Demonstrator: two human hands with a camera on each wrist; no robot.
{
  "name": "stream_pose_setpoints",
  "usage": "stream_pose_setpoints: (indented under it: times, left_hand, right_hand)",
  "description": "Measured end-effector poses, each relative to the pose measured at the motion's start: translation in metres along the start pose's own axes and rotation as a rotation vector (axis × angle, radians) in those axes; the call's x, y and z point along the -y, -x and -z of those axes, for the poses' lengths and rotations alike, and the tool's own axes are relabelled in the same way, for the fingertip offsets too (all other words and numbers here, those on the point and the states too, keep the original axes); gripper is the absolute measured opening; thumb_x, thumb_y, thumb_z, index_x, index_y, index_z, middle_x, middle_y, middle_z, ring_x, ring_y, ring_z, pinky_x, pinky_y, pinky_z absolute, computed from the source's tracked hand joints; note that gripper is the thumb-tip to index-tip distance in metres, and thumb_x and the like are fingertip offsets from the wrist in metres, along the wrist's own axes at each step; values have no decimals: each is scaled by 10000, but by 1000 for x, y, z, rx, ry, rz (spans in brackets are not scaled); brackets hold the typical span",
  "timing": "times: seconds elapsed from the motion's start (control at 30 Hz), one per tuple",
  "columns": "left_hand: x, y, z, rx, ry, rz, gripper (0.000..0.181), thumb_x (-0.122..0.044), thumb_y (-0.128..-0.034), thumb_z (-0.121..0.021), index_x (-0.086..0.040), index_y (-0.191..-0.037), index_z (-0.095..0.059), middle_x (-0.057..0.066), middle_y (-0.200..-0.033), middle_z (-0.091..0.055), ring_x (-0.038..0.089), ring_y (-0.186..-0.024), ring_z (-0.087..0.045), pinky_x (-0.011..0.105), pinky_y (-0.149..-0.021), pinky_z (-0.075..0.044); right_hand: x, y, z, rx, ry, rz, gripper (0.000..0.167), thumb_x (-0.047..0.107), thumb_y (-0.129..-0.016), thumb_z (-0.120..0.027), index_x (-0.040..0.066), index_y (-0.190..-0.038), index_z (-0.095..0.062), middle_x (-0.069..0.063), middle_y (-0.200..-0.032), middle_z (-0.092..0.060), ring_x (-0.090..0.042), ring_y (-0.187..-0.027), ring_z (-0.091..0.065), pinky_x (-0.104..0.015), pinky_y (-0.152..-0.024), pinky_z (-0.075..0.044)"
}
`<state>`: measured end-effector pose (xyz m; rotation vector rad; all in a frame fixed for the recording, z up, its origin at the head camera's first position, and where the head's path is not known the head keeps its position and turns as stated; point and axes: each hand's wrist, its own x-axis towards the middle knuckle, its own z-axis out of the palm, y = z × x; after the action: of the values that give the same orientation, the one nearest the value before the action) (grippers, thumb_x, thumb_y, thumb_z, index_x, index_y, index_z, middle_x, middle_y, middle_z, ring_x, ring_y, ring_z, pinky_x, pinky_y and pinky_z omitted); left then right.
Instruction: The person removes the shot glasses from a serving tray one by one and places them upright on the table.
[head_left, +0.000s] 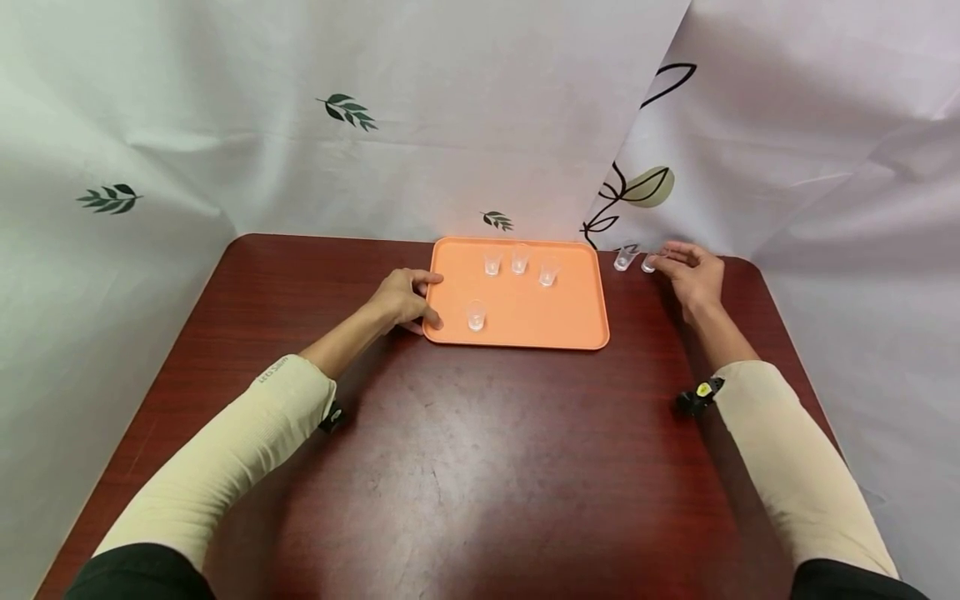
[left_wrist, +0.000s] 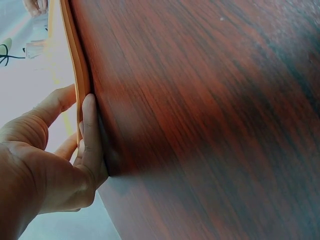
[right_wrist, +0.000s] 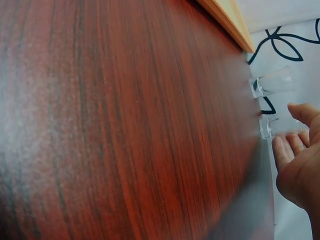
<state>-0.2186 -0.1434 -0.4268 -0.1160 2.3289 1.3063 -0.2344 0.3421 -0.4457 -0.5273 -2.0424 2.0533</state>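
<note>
An orange tray [head_left: 525, 321] lies on the far part of the table. My left hand [head_left: 403, 298] grips its left edge; in the left wrist view, the fingers [left_wrist: 91, 132] lie along the rim. Several small clear cups stand on the tray: a front-left cup [head_left: 476, 317] and a loose group around the middle cup [head_left: 519, 260] at the back. To the right of the tray, my right hand [head_left: 693, 275] holds another clear cup [right_wrist: 265, 128] between thumb and fingers, its base down at the table's far edge. Beside it stands one more clear cup [head_left: 624, 258].
The dark red wooden table [head_left: 480, 450] reaches back to a pale curtain [head_left: 420, 150] with leaf prints, which hangs right behind the tray and cups. Small dark devices sit at both wrists, such as the right wrist device [head_left: 697, 398].
</note>
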Motion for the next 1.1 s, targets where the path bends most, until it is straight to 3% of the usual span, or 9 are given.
stream_pose_setpoints:
  times: [0.37, 0.73, 1.1]
  left_hand:
    - [0, -1, 1, -6, 8, -3, 934, 166, -760, -941, -134, -1596, -653, 87, -1214, -483, 167, -815, -696, 337, -612, -721]
    - [-1, 1, 1, 8, 6, -1, 932, 161, -765, -944, -125, -1601, -647, 95, -1212, -489, 158, -815, -692, 329, -605, -718]
    - [-2, 1, 1, 21, 42, 4, 953, 196, -752, -926, -114, -1606, -638, 100, -1234, -490, 157, -773, -698, 334, -630, -725]
  right_hand:
    - [-2, -1, -2, -8, -13, 15, 538, -70, -880, -892, -55, -1383, -704, 141, -922, -782, 35, -837, -757, -84, -770, -639]
    - [-3, 6, 3, -25, -13, -21, 578, -45, -875, -914, -14, -1409, -694, 130, -959, -769, 24, -895, -719, -83, -784, -645]
    - [-5, 13, 9, -8, -108, -27, 549, -114, -887, -881, -54, -1398, -691, 82, -953, -810, 5, -858, -783, -143, -807, -681]
